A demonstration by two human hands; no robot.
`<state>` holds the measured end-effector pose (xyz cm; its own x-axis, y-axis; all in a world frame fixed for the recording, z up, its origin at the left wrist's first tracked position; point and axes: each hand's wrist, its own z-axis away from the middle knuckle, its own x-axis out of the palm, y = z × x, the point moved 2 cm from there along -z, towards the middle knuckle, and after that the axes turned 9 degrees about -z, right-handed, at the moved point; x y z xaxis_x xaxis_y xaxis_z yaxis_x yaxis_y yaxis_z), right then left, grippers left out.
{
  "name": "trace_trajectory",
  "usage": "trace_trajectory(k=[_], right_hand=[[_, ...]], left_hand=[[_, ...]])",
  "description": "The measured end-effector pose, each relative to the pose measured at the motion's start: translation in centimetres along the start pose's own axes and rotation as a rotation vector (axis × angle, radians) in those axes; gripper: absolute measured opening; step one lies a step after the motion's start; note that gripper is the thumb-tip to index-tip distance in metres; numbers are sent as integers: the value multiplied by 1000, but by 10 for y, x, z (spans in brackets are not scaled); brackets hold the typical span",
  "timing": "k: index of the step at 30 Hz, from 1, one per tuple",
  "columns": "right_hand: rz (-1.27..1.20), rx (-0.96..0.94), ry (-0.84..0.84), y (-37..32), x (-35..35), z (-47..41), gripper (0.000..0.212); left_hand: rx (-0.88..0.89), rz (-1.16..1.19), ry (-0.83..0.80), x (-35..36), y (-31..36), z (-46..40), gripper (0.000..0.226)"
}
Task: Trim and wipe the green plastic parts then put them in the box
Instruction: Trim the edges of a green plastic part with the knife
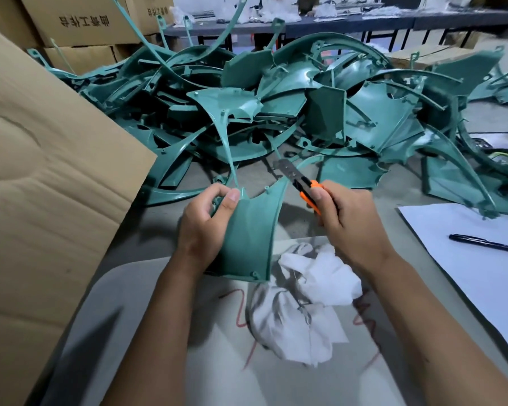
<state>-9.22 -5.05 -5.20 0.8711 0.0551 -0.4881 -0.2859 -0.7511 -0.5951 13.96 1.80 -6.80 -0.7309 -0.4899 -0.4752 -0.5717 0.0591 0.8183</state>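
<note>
Right now my left hand point(207, 222) grips a curved green plastic part point(248, 238) near its top edge, thumb pressed on the front face and fingers curled behind it. I hold the part upright above the grey table point(147, 288), its lower edge just over a crumpled white cloth point(308, 306). A long thin green sprue point(227, 148) rises from the top of the part, just beside my thumb, up toward the heap.

My right hand point(349, 218) is wrapped round an orange-and-black utility knife point(301, 183), thumb lying along the handle. Its metal blade is extended and points up and to the left, close to the part's upper right corner; I cannot tell whether the blade touches the plastic.

Behind my hands a big tangled pile of green plastic parts point(320, 112) covers the far half of the table. On my left a large cardboard box flap point(41, 171) leans over the table edge, with more cardboard boxes point(82, 22) stacked behind it. On my right lies a white sheet of paper point(475, 268) with a black pen point(487, 244) resting on it. Red scribbles mark the table near the cloth.
</note>
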Motion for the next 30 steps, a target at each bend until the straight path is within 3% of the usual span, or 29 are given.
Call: trace_trajectory(k=[5,8,12,16,20,25,30], right_hand=[[117,124,123,16,-7,-3,49],[255,327,189,34,-13,-3,51],[470,522,171,51,-21,3,45],[217,248,241,30,-16,1,32],[23,19,-10,7,-2,-1,28],[-49,-15,-156,0,8,2,26],[25,27,-3,7,3,2,34]], left_hand=[[78,44,-64,-4,2,2,44],[116,-7,-58,-7,3,2,44],[220,-301,148,-13,5,3,36],[249,-476,308,-19,7,2,35],[256,-523,400,-21,12,2,30],[217,-448,531,-20,18,6,28],[235,-427,504,-19,20,9,32]])
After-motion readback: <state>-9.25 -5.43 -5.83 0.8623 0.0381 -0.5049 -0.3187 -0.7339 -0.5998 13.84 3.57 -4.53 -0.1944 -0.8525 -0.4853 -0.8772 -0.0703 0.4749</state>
